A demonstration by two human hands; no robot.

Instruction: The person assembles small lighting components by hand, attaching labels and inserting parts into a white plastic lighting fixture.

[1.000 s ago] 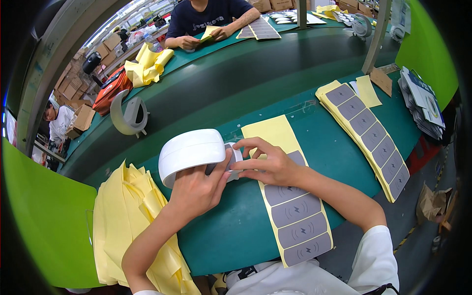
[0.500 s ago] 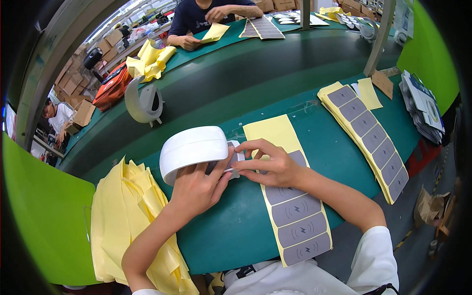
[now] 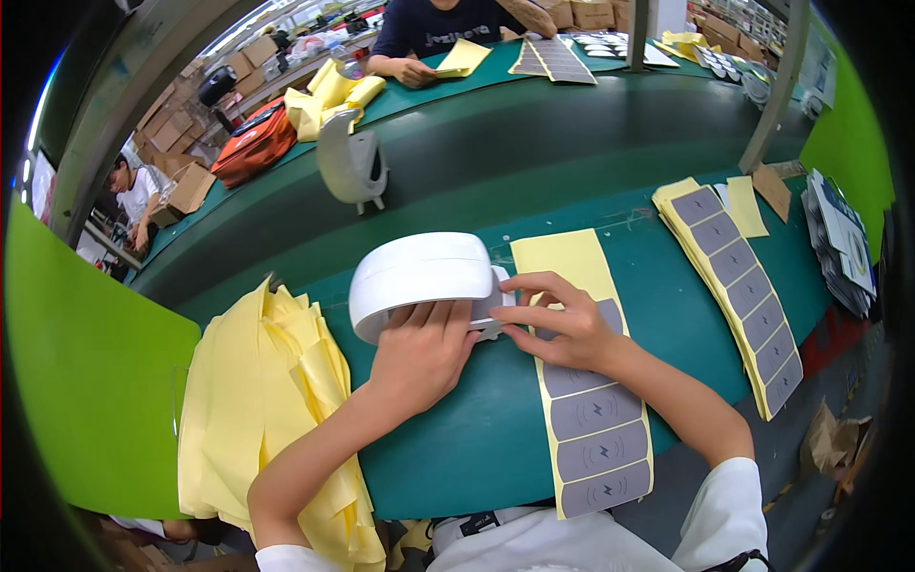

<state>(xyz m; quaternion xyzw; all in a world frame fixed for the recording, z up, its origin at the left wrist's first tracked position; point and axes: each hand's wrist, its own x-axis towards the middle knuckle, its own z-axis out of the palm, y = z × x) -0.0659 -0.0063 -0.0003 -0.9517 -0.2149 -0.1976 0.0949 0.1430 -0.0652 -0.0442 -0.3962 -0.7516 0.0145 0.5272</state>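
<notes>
A broad green worktable [image 3: 448,458] curves across the view, with a darker green conveyor belt [image 3: 534,143] running behind it. On the table's left edge lies a loose heap of yellow backing sheets [image 3: 262,400]. A long yellow strip [image 3: 586,400] carrying a row of grey rectangular stickers runs from the middle of the table toward the person, and a second strip of grey stickers [image 3: 739,291] lies well apart to the right, beside a few loose yellow and tan slips. Near the centre sits the white rounded device [image 3: 419,276], lying on the table just left of the top of the nearer strip. The left hand [image 3: 424,348] rests against the device's front edge, fingers curled on its lower rim, steadying it rather than lifting it. The right hand [image 3: 558,319] lies over the upper part of the strip, its fingertips pinched on a small grey sticker [image 3: 491,310] right at the device's right side; how firmly it is clenched cannot be told. On the belt behind stands another white device [image 3: 351,162], upright. Across the belt another person's hand [image 3: 415,71] rests next to a yellow sheet [image 3: 464,57].
</notes>
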